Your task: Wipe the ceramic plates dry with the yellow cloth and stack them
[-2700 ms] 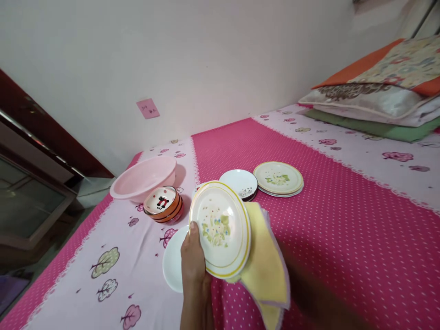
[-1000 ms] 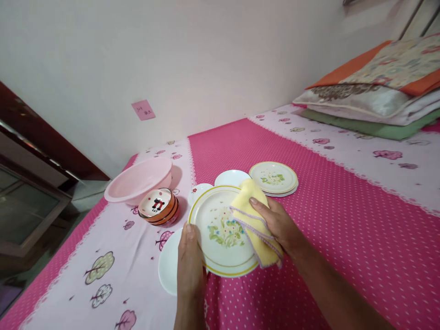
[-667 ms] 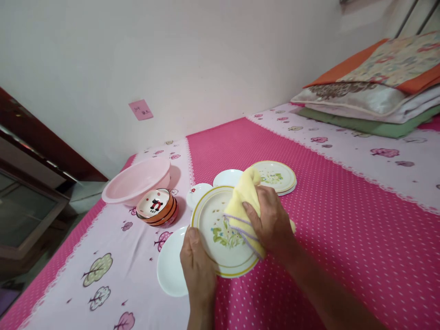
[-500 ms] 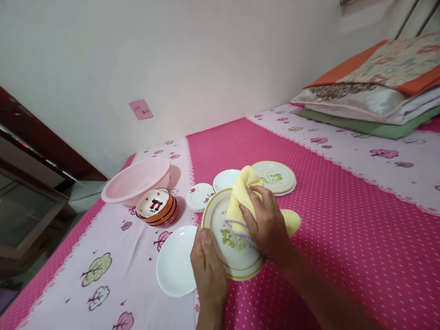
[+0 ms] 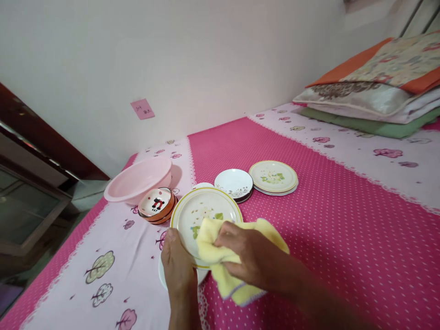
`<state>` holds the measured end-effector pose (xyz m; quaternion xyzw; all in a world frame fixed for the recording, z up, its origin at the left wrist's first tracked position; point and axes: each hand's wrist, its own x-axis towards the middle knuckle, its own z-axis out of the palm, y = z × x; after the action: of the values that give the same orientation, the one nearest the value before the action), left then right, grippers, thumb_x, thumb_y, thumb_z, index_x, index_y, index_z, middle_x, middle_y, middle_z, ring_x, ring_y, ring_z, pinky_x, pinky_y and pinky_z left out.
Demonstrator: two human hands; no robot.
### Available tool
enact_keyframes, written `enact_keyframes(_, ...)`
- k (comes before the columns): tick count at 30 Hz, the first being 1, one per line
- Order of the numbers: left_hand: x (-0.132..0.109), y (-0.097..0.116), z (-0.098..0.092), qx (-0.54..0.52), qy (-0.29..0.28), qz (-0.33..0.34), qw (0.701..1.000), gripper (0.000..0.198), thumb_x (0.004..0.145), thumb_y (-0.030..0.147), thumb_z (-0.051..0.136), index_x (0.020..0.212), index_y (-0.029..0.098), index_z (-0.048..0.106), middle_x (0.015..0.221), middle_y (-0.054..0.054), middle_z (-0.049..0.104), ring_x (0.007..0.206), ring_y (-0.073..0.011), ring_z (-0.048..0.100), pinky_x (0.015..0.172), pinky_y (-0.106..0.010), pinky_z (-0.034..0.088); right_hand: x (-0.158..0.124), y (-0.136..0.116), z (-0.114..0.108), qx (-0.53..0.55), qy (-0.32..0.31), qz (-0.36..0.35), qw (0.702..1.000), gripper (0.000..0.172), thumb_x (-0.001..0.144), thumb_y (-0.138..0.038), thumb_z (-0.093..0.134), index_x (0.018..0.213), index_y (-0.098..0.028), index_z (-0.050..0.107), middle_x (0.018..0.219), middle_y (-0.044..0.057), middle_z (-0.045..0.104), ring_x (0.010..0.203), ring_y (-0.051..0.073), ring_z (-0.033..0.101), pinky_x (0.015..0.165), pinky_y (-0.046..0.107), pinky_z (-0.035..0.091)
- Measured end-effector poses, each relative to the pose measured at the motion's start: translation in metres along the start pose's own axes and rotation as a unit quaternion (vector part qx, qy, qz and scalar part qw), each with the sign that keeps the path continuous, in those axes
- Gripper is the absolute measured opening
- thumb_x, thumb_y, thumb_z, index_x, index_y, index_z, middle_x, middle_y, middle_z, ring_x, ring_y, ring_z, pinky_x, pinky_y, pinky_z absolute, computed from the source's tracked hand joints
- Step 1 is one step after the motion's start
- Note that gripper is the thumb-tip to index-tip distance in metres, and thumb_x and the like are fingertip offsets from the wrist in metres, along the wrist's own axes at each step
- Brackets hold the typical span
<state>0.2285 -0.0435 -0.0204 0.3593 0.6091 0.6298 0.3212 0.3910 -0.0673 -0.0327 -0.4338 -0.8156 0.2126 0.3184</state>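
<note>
A cream plate (image 5: 185, 215) with a yellow rim and a leaf-and-flower print is held up by its lower left edge in my left hand (image 5: 179, 263). My right hand (image 5: 245, 252) grips a yellow cloth (image 5: 209, 240) and presses it on the plate's lower right part. The cloth's purple-edged end hangs below that hand. Under the held plate, a white plate (image 5: 164, 273) lies on the bedspread, mostly hidden. Just behind it, small white plates (image 5: 202, 185) show only at their top edge.
Dark-rimmed white plates (image 5: 233, 181) and a stack of yellow-rimmed plates (image 5: 273, 174) lie farther back. Orange cat bowls (image 5: 156, 204) are stacked by a pink basin (image 5: 137, 181) at left. Folded bedding and pillows (image 5: 371, 98) are piled at back right, against the wall (image 5: 220, 68).
Both hands have shifted left with the plate, which now covers more of the white plate and the small plates. The cloth has slid from the plate's upper right to its lower right.
</note>
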Motion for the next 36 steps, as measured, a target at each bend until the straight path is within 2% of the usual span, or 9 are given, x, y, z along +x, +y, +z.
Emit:
enact_keyframes(6, 0.004, -0.004, 0.003, -0.037, 0.026, -0.04, 0.998, 0.045, 0.102, 0.05, 0.045, 0.122, 0.018, 0.07, 0.124, -0.013, 0.072, 0.119, -0.0257, 0.064, 0.105, -0.039, 0.049, -0.004, 0.045, -0.026, -0.046, 0.148, 0.23, 0.961, 0.03, 0.094, -0.042, 0.057, 0.11, -0.018, 0.064, 0.107, 0.012, 0.071, 0.092, 0.027, 0.066, 0.082, 0.039, 0.049)
enact_keyframes(9, 0.004, -0.011, 0.004, -0.06, 0.008, -0.046, 0.997, 0.048, 0.102, 0.051, 0.045, 0.127, 0.017, 0.068, 0.124, -0.013, 0.072, 0.118, -0.0257, 0.065, 0.105, -0.04, 0.049, -0.003, 0.052, -0.031, 0.162, 0.107, 0.247, 0.949, 0.041, 0.091, -0.057, 0.06, 0.103, -0.019, 0.068, 0.097, 0.008, 0.075, 0.086, 0.026, 0.068, 0.073, 0.035, 0.051)
enact_keyframes(12, 0.001, -0.016, 0.008, -0.108, -0.018, -0.061, 0.992, 0.048, 0.101, 0.052, 0.047, 0.13, 0.019, 0.067, 0.122, -0.012, 0.073, 0.114, -0.0259, 0.067, 0.102, -0.039, 0.052, -0.002, 0.05, -0.029, 0.366, 0.065, 0.272, 0.887, 0.046, 0.083, -0.058, 0.068, 0.101, -0.016, 0.069, 0.094, 0.008, 0.076, 0.082, 0.025, 0.07, 0.066, 0.031, 0.053)
enact_keyframes(15, -0.001, -0.019, 0.011, -0.145, -0.044, -0.079, 0.985, 0.05, 0.099, 0.052, 0.051, 0.134, 0.019, 0.064, 0.124, -0.012, 0.073, 0.115, -0.0267, 0.068, 0.101, -0.039, 0.054, -0.001, 0.051, -0.027, 0.422, 0.074, 0.287, 0.856, 0.043, 0.078, -0.052, 0.072, 0.096, -0.013, 0.07, 0.089, 0.007, 0.075, 0.075, 0.023, 0.068, 0.062, 0.03, 0.052)
enact_keyframes(18, 0.0, -0.021, 0.011, -0.154, -0.103, -0.116, 0.976, 0.049, 0.098, 0.046, 0.057, 0.138, 0.02, 0.06, 0.127, -0.013, 0.072, 0.116, -0.0266, 0.068, 0.102, -0.038, 0.053, 0.0, 0.062, -0.029, 0.398, 0.108, 0.283, 0.866, 0.035, 0.075, -0.046, 0.073, 0.089, -0.014, 0.072, 0.082, 0.006, 0.074, 0.07, 0.02, 0.066, 0.06, 0.027, 0.05)
enact_keyframes(23, 0.003, -0.031, 0.01, -0.131, -0.312, -0.175, 0.925, 0.053, 0.086, 0.037, 0.075, 0.135, 0.02, 0.061, 0.129, -0.013, 0.071, 0.118, -0.0291, 0.068, 0.099, -0.039, 0.055, -0.005, 0.091, -0.039, 0.356, 0.204, 0.257, 0.875, 0.033, 0.072, -0.045, 0.07, 0.085, -0.014, 0.073, 0.082, 0.006, 0.075, 0.074, 0.022, 0.067, 0.066, 0.03, 0.052)
enact_keyframes(25, 0.001, -0.035, 0.013, -0.113, -0.355, -0.193, 0.908, 0.052, 0.083, 0.039, 0.078, 0.127, 0.016, 0.064, 0.123, -0.014, 0.074, 0.113, -0.0304, 0.07, 0.093, -0.039, 0.059, -0.008, 0.101, -0.043, 0.341, 0.227, 0.252, 0.877, 0.035, 0.071, -0.045, 0.07, 0.087, -0.014, 0.073, 0.085, 0.007, 0.076, 0.077, 0.023, 0.067, 0.068, 0.032, 0.053)
enact_keyframes(33, -0.01, -0.041, 0.028, -0.122, -0.345, -0.237, 0.9, 0.055, 0.07, 0.031, 0.09, 0.116, 0.012, 0.065, 0.1, -0.012, 0.079, 0.073, -0.0231, 0.077, 0.06, -0.027, 0.062, -0.019, 0.103, -0.061, 0.245, 0.231, 0.287, 0.897, 0.037, 0.075, -0.047, 0.066, 0.09, -0.014, 0.074, 0.087, 0.008, 0.076, 0.079, 0.025, 0.068, 0.07, 0.033, 0.053)
enact_keyframes(36, -0.013, -0.046, 0.031, -0.126, -0.334, -0.238, 0.903, 0.055, 0.07, 0.028, 0.091, 0.115, 0.012, 0.065, 0.096, -0.012, 0.079, 0.07, -0.0221, 0.076, 0.06, -0.027, 0.062, -0.027, 0.088, -0.084, 0.081, 0.334, 0.354, 0.87, 0.038, 0.077, -0.053, 0.07, 0.084, -0.015, 0.073, 0.081, 0.01, 0.074, 0.077, 0.026, 0.067, 0.068, 0.034, 0.051)
